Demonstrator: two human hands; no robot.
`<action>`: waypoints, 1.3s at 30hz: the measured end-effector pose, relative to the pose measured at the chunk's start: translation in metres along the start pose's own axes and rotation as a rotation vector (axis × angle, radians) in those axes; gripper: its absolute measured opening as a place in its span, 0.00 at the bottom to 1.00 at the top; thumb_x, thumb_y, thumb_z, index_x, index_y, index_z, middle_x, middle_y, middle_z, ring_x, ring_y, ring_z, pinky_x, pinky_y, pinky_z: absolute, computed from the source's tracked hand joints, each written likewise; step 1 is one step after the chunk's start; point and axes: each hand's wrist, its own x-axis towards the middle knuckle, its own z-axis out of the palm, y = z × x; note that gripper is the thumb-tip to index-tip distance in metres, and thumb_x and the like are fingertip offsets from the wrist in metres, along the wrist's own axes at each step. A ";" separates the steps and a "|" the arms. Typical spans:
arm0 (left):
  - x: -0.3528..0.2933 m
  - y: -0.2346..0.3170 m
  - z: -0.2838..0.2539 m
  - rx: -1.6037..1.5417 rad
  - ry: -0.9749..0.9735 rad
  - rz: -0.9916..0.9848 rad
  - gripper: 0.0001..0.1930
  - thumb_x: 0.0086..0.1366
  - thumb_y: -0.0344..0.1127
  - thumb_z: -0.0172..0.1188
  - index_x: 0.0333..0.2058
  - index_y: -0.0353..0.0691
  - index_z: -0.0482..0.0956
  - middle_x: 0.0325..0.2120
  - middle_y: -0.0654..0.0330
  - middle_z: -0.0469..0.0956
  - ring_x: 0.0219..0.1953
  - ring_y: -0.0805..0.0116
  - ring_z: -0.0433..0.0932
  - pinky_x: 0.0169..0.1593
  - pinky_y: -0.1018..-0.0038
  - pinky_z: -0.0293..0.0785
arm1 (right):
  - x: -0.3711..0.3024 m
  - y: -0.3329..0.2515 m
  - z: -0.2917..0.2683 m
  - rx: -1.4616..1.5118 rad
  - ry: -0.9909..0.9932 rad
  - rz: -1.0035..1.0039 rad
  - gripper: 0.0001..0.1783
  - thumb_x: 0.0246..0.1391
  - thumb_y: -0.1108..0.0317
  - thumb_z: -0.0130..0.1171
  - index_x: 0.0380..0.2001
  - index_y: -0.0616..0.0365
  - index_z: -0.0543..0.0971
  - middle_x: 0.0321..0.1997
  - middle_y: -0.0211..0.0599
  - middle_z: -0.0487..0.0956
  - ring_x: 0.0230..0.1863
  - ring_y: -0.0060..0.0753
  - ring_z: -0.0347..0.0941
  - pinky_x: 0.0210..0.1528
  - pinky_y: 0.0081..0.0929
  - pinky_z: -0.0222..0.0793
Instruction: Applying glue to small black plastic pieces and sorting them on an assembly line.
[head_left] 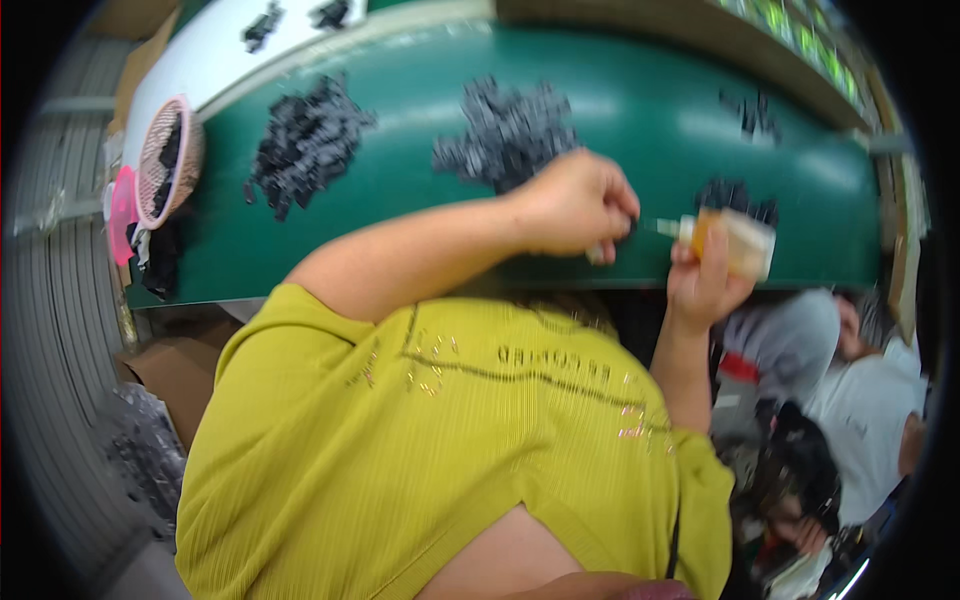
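Observation:
My left hand [585, 208] is closed in a pinch at the table's near edge, in front of the middle pile. Between its fingertips is a small dark piece [628, 226], mostly covered by the fingers. A squeeze bottle [748, 246] with a thin pale nozzle and amber liquid is tilted sideways in my right hand [708, 285]. Its tip points left, toward my left fingertips, with a short gap between. Small black pieces lie heaped in a middle pile [510, 125], a left pile [312, 140] and a smaller pile [735, 195] behind the bottle.
The green table [410, 85] spans the space before me. A pink mesh basket [190, 165] with black items stands at its left end. Few black pieces [752, 115] lie far right. Another person [850, 420] sits at lower right. A cardboard box [175, 375] is at lower left.

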 end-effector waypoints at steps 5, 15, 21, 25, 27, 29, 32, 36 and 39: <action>0.002 -0.011 0.002 -0.062 -0.032 0.015 0.10 0.57 0.23 0.55 0.38 0.26 0.74 0.24 0.53 0.78 0.23 0.69 0.81 0.26 0.74 0.78 | -0.001 0.007 -0.015 0.138 0.053 0.061 0.16 0.53 0.71 0.53 0.45 0.61 0.67 0.31 0.38 0.73 0.20 0.19 0.64 0.15 0.13 0.60; -0.004 -0.007 0.003 -0.068 0.011 0.050 0.11 0.58 0.25 0.54 0.39 0.25 0.73 0.25 0.53 0.78 0.24 0.68 0.82 0.27 0.76 0.79 | 0.000 -0.003 -0.005 0.112 -0.019 0.031 0.12 0.57 0.65 0.53 0.42 0.60 0.71 0.32 0.39 0.77 0.18 0.19 0.64 0.17 0.16 0.62; -0.001 -0.007 0.002 -0.119 0.114 0.119 0.09 0.56 0.23 0.54 0.36 0.26 0.74 0.22 0.54 0.78 0.22 0.68 0.81 0.24 0.75 0.77 | 0.005 0.000 -0.009 0.092 0.001 0.041 0.12 0.56 0.66 0.53 0.42 0.60 0.70 0.31 0.40 0.76 0.17 0.20 0.64 0.16 0.16 0.62; 0.000 -0.005 -0.002 -0.092 0.112 0.127 0.11 0.56 0.24 0.53 0.39 0.26 0.73 0.22 0.54 0.78 0.23 0.69 0.81 0.24 0.75 0.78 | 0.002 -0.004 0.000 0.108 -0.066 0.025 0.13 0.57 0.66 0.53 0.42 0.61 0.71 0.32 0.40 0.77 0.18 0.19 0.64 0.17 0.16 0.62; 0.002 -0.007 -0.003 -0.073 0.102 0.149 0.12 0.55 0.23 0.52 0.39 0.25 0.73 0.22 0.53 0.78 0.23 0.68 0.81 0.26 0.75 0.78 | -0.002 -0.003 0.009 0.079 -0.059 0.008 0.13 0.57 0.66 0.54 0.43 0.60 0.70 0.32 0.41 0.76 0.18 0.20 0.64 0.17 0.15 0.62; 0.000 -0.009 -0.001 -0.057 0.096 0.144 0.12 0.55 0.23 0.52 0.39 0.25 0.72 0.22 0.53 0.78 0.23 0.68 0.81 0.26 0.75 0.78 | -0.007 0.000 0.015 0.011 -0.024 -0.012 0.14 0.54 0.68 0.53 0.42 0.60 0.68 0.30 0.40 0.73 0.17 0.23 0.63 0.17 0.16 0.62; 0.001 -0.009 -0.001 -0.032 0.093 0.150 0.12 0.54 0.22 0.52 0.39 0.25 0.72 0.22 0.53 0.78 0.24 0.68 0.81 0.27 0.74 0.78 | -0.006 0.003 0.010 0.035 -0.026 0.017 0.14 0.54 0.68 0.53 0.42 0.60 0.68 0.30 0.40 0.73 0.17 0.23 0.63 0.17 0.16 0.62; 0.000 -0.008 -0.001 -0.025 0.090 0.141 0.13 0.54 0.22 0.52 0.39 0.25 0.72 0.22 0.53 0.78 0.24 0.67 0.81 0.28 0.74 0.78 | -0.005 0.004 0.008 0.065 0.005 0.062 0.14 0.54 0.68 0.53 0.42 0.61 0.67 0.30 0.40 0.73 0.17 0.22 0.64 0.17 0.16 0.62; -0.001 -0.008 -0.001 -0.029 0.087 0.136 0.13 0.54 0.22 0.53 0.39 0.25 0.72 0.22 0.53 0.78 0.24 0.67 0.81 0.27 0.74 0.78 | -0.005 0.004 0.008 0.062 -0.017 0.064 0.13 0.54 0.68 0.53 0.42 0.61 0.68 0.30 0.39 0.73 0.17 0.22 0.64 0.17 0.16 0.62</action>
